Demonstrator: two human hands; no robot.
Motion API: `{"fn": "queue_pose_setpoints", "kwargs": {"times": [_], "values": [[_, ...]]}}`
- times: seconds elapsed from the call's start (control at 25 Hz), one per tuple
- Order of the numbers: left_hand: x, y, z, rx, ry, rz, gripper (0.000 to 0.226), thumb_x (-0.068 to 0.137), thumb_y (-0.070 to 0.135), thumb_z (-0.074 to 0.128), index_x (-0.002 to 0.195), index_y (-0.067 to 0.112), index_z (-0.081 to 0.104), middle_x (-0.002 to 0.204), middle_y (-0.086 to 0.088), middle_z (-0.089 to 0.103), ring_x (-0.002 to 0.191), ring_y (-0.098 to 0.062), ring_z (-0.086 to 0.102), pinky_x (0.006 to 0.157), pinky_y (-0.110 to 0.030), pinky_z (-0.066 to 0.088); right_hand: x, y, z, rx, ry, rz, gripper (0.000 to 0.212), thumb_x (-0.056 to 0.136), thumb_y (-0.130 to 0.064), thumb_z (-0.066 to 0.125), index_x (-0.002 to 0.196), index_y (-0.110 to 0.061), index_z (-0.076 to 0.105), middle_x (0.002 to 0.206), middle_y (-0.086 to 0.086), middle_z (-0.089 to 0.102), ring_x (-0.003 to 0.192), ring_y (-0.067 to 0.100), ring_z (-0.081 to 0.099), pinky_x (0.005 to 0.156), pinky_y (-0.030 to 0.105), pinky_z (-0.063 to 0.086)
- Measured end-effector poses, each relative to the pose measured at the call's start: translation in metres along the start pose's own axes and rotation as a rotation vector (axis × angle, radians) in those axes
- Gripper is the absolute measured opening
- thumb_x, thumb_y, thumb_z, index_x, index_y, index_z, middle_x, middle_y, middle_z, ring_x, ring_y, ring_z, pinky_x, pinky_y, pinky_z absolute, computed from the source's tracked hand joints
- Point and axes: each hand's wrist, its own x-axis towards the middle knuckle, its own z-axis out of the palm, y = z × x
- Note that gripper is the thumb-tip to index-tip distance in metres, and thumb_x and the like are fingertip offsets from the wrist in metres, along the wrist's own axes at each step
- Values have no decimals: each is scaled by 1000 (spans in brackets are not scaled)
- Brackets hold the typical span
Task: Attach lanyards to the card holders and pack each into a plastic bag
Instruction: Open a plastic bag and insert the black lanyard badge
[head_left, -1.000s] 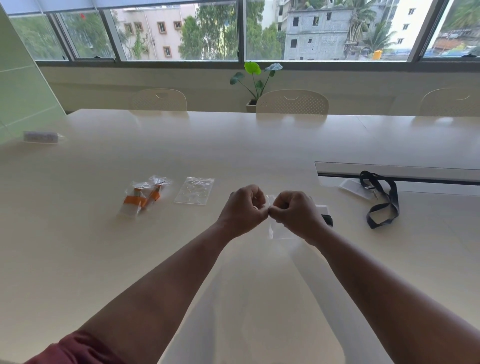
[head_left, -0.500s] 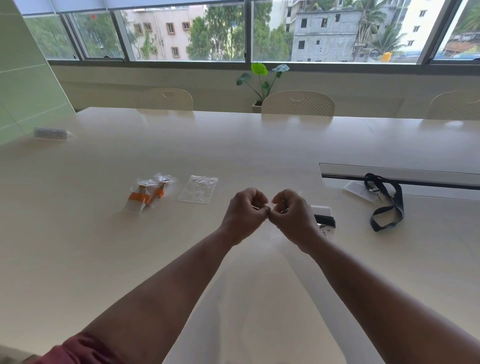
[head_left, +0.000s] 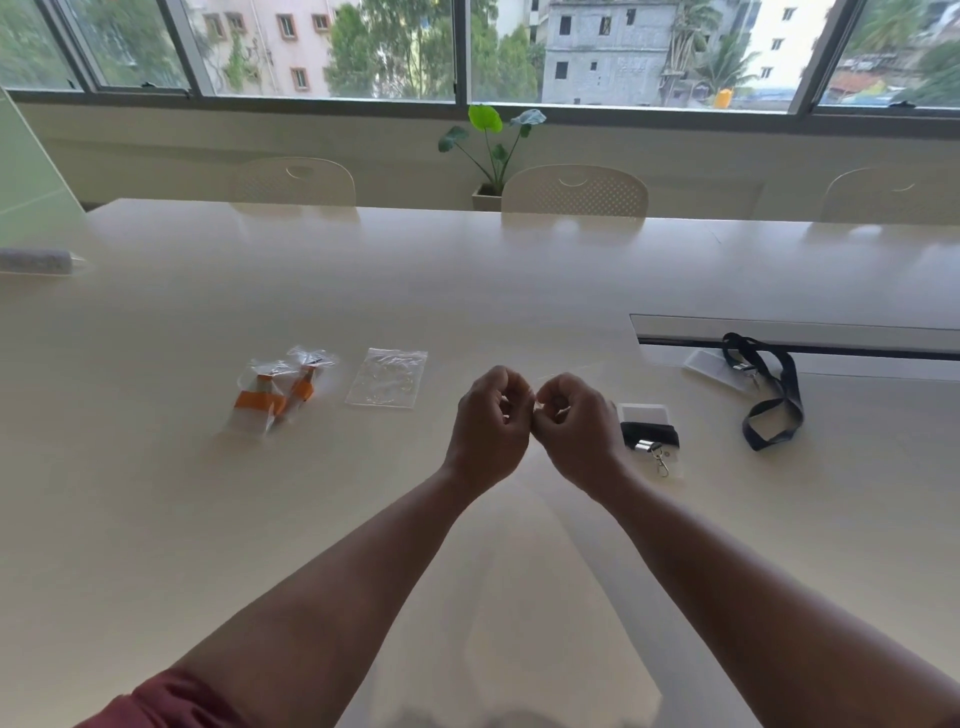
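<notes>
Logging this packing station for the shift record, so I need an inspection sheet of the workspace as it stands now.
Surface: pale table, glossy.
Job's things: two packed orange-lanyard bags; empty plastic bag; folded black lanyard on a card holder; loose black lanyard.
Clutter: small packet, far left.
Hands: left hand and right hand curled, meeting; held thing cannot be told.
Cables: nothing seen.
Surroundings: chairs, potted plant, windows.

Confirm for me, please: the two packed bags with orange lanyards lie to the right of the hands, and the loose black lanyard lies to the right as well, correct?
Not quite. The head view shows the packed bags with orange lanyards lying to the left of the hands, beside an empty plastic bag. The loose black lanyard does lie to the right.
</notes>
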Motion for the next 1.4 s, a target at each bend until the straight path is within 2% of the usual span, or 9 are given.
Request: {"fn": "queue_pose_setpoints", "kwargs": {"times": [0.24,0.52,0.6,0.72,0.88,1.0,1.12,1.24,1.4], "values": [[16,-18,-6,113,43,129,20,75,-4,65,83,13,59,77,8,54,65,-7,50,64,-17,40,3,3,15,-112,141,44,13,75,-10,64,75,-20,56,70,-8,55,63,7,50,56,23,35],[21,-39,-3,376,-145,170,52,81,11,66,124,27,44,117,-1,52,77,-28,64,63,-38,54,6,17,28,-336,140,-141,11,83,-8,65,90,-16,63,90,1,63,66,28,59,58,32,46],[22,-43,-1,382,-176,186,46,87,15,67,128,26,48,117,-5,53,77,-31,65,66,-39,55,8,19,32,-408,122,-221,9,87,-11,65,94,-16,66,95,3,66,68,33,64,57,34,48],[27,-54,1,265,-117,75,26,91,12,66,117,16,66,111,-8,61,77,-25,64,74,-34,53,8,27,40,-454,73,-314,12,87,-16,69,99,-17,68,97,3,67,76,33,67,57,34,48],[23,-65,9,135,-40,31,13,89,8,65,101,11,69,100,-6,66,85,-18,60,80,-28,48,5,45,52,-391,47,-88,38,85,-25,72,121,-18,63,118,4,61,103,31,61,77,38,52],[23,-71,13,96,-13,60,11,91,10,66,101,13,67,102,-2,63,76,-12,60,76,-25,49,9,53,53,-326,98,20,41,84,-25,66,124,-19,61,123,2,56,109,28,57,80,34,48],[25,-74,13,131,-2,45,17,95,17,63,112,16,63,111,5,48,67,0,56,71,-27,53,12,55,51,-262,122,74,35,84,-24,64,118,-17,62,122,1,56,101,25,61,76,33,49],[25,-75,14,168,1,38,25,95,10,56,120,16,58,115,6,38,71,-9,50,72,-29,51,12,58,51,-193,159,132,27,86,-22,62,113,-16,63,119,2,58,84,22,63,73,30,47],[24,-74,16,173,-27,-23,33,94,2,49,124,16,53,115,7,33,81,-6,44,74,-28,45,10,60,53,-146,200,140,23,89,-17,59,111,-17,63,117,-1,59,75,17,62,71,25,40]]}}
